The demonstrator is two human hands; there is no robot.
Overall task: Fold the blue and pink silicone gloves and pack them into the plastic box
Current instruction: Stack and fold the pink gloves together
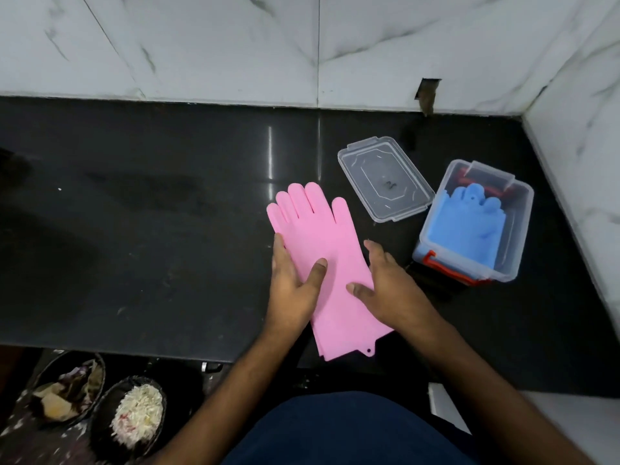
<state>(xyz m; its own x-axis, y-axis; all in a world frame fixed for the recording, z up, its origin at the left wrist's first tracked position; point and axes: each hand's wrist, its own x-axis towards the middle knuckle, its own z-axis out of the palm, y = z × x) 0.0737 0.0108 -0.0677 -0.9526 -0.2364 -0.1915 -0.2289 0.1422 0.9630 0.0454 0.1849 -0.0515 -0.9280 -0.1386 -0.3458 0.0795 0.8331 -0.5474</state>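
Both hands flat on the pink gloves, ready to fold.

Left hand (295,280) and right hand (385,283) press with fingers spread, gripping nothing; fold fingertips toward the cuff, edges aligned. To the right, the plastic box (516,229) already holds blue gloves (469,223); its lid (385,177) lies clear behind.

Glove (315,236) flat on counter (134,229); lid (385,179) behind-right; box (516,236) right of lid.

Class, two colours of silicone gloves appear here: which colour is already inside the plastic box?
The blue gloves sit inside the plastic box; the pink gloves lie flat on the counter.
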